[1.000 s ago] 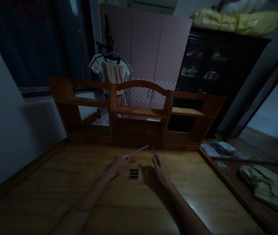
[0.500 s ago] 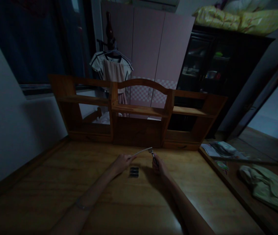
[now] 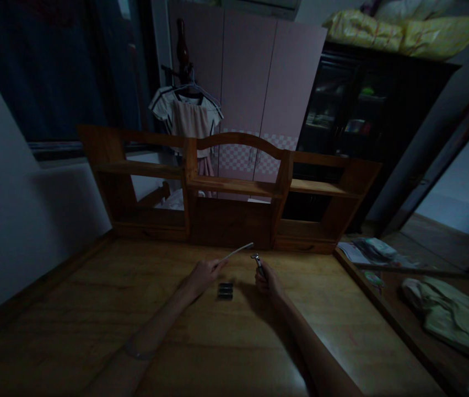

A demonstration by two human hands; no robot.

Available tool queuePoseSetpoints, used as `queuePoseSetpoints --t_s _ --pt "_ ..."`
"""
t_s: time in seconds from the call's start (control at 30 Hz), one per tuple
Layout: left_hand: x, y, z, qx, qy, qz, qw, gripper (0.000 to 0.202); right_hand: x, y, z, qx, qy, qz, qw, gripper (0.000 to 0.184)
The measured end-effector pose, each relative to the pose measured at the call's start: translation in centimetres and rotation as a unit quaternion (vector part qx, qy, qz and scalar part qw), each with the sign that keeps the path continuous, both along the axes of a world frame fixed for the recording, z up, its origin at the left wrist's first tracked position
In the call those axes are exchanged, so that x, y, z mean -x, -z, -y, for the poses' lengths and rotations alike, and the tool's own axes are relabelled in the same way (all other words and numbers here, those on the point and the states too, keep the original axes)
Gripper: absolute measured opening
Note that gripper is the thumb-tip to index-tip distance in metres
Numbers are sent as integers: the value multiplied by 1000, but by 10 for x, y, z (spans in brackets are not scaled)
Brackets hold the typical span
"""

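Observation:
My left hand [image 3: 206,274] is closed around the handle of a thin, pale toothbrush [image 3: 237,251], which slants up to the right. Its small head is dim, and the bristles are hard to make out. In my right hand [image 3: 269,280], fingers wrapped round the dark handle, is a razor [image 3: 259,263] with its metallic head up. A small gap separates the razor's head from the brush's tip. Between my forearms, flat on the wooden desk [image 3: 201,342], lies a small dark pack in several bars, like razor cartridges [image 3: 225,291].
A wooden shelf unit [image 3: 234,188] stands along the desk's far edge. To the right, beyond the raised desk edge, are papers [image 3: 368,251] and a pale green cloth [image 3: 453,314]. A wall [image 3: 52,220] bounds the left side. The room is dim.
The toothbrush's head has lifted up and left, away from the razor's head, where the two met or overlapped. The razor has lowered very slightly. The cartridges stay put.

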State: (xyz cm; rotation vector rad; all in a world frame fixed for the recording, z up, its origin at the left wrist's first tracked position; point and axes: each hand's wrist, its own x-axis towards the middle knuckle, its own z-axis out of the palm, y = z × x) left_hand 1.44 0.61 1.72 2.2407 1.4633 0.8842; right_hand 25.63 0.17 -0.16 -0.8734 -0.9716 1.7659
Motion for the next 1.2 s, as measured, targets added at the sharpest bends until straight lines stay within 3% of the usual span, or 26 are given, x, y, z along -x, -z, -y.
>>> queuePoseSetpoints --t_s 0.17,0.27,0.43,0.67,0.87,1.03,1.2 --pt "-5 -3 5 -6 58 -45 997 44 1 -2 2 -20 -3 -5 1000 55" --pt "-4 -2 3 -3 44 -64 997 44 1 -5 5 -48 2 -22 999 54" --pt "-3 -2 4 -2 9 -11 1000 42 -1 -6 6 -42 31 4 999 52" --pt "-6 3 2 -6 60 -97 993 37 0 -4 5 -55 16 3 998 54" --pt "-4 3 2 -13 35 -112 993 37 -2 -2 0 -22 23 -1 999 56" --pt "-7 -2 6 -16 53 -158 986 34 -3 -1 2 -33 20 -20 999 54" --pt "-6 -8 7 2 -14 -123 992 36 -3 1 1 -33 34 -8 999 53"
